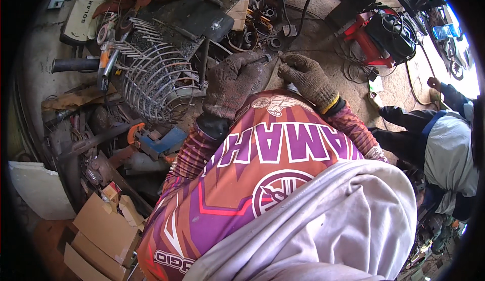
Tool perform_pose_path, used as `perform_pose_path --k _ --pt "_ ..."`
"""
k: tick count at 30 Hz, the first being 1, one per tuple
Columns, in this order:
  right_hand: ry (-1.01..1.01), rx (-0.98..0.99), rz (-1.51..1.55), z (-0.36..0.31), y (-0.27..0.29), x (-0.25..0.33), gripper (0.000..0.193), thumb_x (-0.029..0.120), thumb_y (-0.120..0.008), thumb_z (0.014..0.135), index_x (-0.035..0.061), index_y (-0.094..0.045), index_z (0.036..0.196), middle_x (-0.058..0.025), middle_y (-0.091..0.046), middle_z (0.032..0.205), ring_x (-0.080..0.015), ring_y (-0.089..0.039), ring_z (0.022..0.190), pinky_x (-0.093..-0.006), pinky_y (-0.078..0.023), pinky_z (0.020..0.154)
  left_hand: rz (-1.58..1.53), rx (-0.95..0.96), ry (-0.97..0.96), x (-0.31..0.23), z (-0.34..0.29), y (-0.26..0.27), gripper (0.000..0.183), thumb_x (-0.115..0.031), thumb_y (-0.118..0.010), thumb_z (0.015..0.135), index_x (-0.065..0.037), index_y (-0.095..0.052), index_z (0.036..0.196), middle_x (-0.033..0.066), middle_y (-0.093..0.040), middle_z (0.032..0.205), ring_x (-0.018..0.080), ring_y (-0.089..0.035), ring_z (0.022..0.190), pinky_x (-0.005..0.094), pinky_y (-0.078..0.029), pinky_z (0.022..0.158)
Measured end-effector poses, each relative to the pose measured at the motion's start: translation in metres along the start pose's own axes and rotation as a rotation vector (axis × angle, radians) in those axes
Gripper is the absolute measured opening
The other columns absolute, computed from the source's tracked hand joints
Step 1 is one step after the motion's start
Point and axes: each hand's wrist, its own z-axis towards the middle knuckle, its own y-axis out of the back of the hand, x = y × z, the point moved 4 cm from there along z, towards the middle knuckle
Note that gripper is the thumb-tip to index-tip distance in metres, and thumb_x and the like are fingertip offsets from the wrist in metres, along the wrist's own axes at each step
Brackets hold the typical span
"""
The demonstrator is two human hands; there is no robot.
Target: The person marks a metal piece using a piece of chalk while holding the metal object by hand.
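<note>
My left hand (230, 85), in a dirty knitted work glove, is closed in front of my chest. Its fingertips pinch a short dark metal piece (264, 59) that looks like a bolt or rod end. Close by on its right is my right hand (309, 79), gloved too, with a yellow band at the cuff. The thumb and forefinger are pressed together near the end of that piece; whatever they grip is too small to make out. A small gap shows between the two hands.
Left of my hands lies a cage of curved metal bars (159, 74), beside a dark metal plate (204, 20). Cardboard boxes (103, 225) and a blue metal tool (164, 140) lie lower left. A red stool (365, 41) carries coiled black cable. Another person (447, 149) is at right.
</note>
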Motion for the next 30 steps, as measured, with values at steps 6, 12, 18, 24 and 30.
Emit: perform_pose_path --k 6,12,18,24,30 --pt "-0.031 0.017 -0.01 0.004 -0.003 -0.007 0.037 0.016 -0.066 0.095 -0.0026 -0.059 0.126 -0.0081 -0.07 0.102 -0.0122 -0.065 0.088 -0.0275 -0.053 0.077 -0.032 0.0 -0.058 0.002 -0.001 0.003 0.026 -0.017 -0.071 0.09 -0.001 -0.068 0.11 0.0066 -0.07 0.09 0.0102 -0.064 0.077 0.0267 -0.054 0.07" --pt "-0.021 -0.006 0.078 0.005 -0.008 -0.01 0.041 0.026 -0.073 0.091 -0.0036 -0.065 0.118 -0.0119 -0.071 0.098 -0.0123 -0.065 0.085 -0.0277 -0.053 0.076 0.013 -0.006 -0.061 0.006 -0.003 0.006 0.028 -0.019 -0.071 0.09 0.0 -0.068 0.11 0.0082 -0.07 0.092 0.012 -0.066 0.08 0.0277 -0.055 0.07" --pt "-0.016 0.02 0.022 0.006 -0.012 -0.002 0.037 0.023 -0.072 0.092 -0.0035 -0.065 0.117 -0.0113 -0.072 0.098 -0.0114 -0.065 0.084 -0.0276 -0.053 0.075 0.034 0.031 -0.043 0.008 -0.003 0.008 0.028 -0.018 -0.07 0.091 0.0 -0.067 0.111 0.0088 -0.069 0.089 0.0123 -0.065 0.079 0.028 -0.054 0.07" --pt "-0.066 0.004 0.049 0.006 -0.015 -0.003 0.036 0.015 -0.069 0.093 -0.0046 -0.061 0.122 -0.0091 -0.07 0.103 -0.0125 -0.065 0.089 -0.0277 -0.052 0.079 -0.015 0.025 -0.019 0.006 -0.003 0.007 0.025 -0.015 -0.069 0.09 0.0 -0.068 0.11 0.0088 -0.069 0.088 0.0128 -0.064 0.077 0.0288 -0.052 0.069" --pt "-0.071 -0.009 0.034 0.003 -0.016 -0.002 0.036 0.018 -0.07 0.093 -0.0016 -0.062 0.122 -0.0044 -0.069 0.1 -0.0091 -0.061 0.083 -0.0268 -0.053 0.074 0.02 -0.006 -0.114 0.001 0.0 0.006 0.023 -0.013 -0.068 0.088 0.0 -0.068 0.107 0.009 -0.069 0.086 0.0162 -0.064 0.075 0.0316 -0.052 0.07"
